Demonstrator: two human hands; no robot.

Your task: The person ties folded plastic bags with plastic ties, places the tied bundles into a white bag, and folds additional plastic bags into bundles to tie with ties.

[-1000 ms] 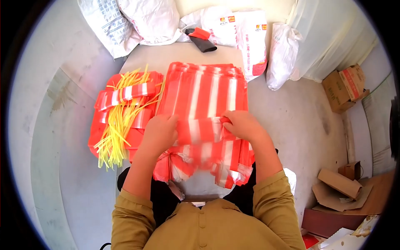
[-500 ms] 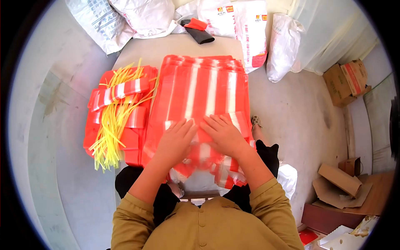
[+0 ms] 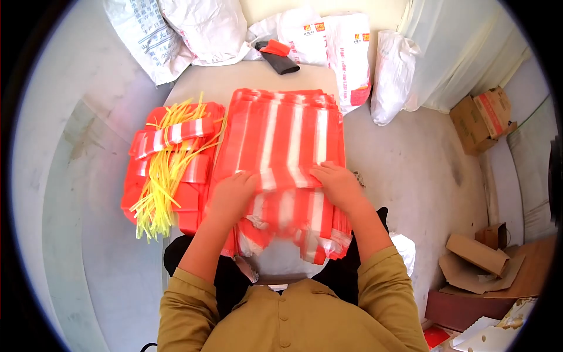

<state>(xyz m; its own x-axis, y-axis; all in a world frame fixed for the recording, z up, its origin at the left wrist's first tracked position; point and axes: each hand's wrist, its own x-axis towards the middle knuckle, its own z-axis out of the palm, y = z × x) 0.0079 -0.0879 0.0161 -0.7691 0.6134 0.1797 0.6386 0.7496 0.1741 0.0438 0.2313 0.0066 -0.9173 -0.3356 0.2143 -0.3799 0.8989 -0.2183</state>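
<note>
A broad stack of red-and-white striped plastic bags lies on the table in front of me, its near end crumpled and hanging over the edge. My left hand is closed on the near left part of the top bag, its fingers slightly blurred. On the right, my right hand has its fingers curled over the same bag's edge, thumb hidden. Between the hands the top bag is folded across. Left of this stack sit folded bundles of similar bags with a bunch of yellow plastic ties on top.
Large white sacks stand behind the table. A dark roll with a red piece lies at its far edge. On the right are a cardboard box by the curtain and opened cartons lower down.
My hands have moved apart, and their flattened fingers have curled onto the top bag. The fold between them has shifted, and more striped plastic shows at the near edge. The view has tilted slightly.
</note>
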